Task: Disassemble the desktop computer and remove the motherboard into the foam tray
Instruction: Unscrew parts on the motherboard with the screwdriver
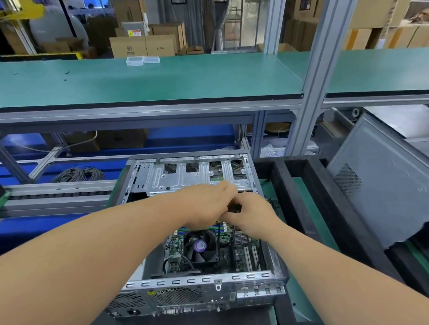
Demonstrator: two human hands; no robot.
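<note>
We're both hands deep in the open computer case (pixel 195 284), which lies on its side on the green surface (pixel 307 232) with the rear I/O panel facing us. The motherboard (pixel 234 253) is still seated in the case floor, CPU fan (pixel 200 245) on it, so no transfer yet. Our right hand (pixel 251 215) grips a dark handle, likely a screwdriver (pixel 236 208), with a thin shaft running down toward the board by the RAM slots; fingers curled round it. Our left hand (pixel 207 203) sits over the top of the same spot, just above the right; its fingers are hidden from the camera, so we can't tell whether they pinch the tool or only steady it. Our guess is it steadies the tool so the tip stays on a screw near the drive cage (pixel 196 173). The black foam tray (pixel 317 204) stands just right of the case, close enough for a short carry once the board is free. The grey side panel (pixel 386 182) is leaning beyond it, out of the way. Judgement: still at the fastener or connector stage; cables by the fan need checking before lifting.
</note>
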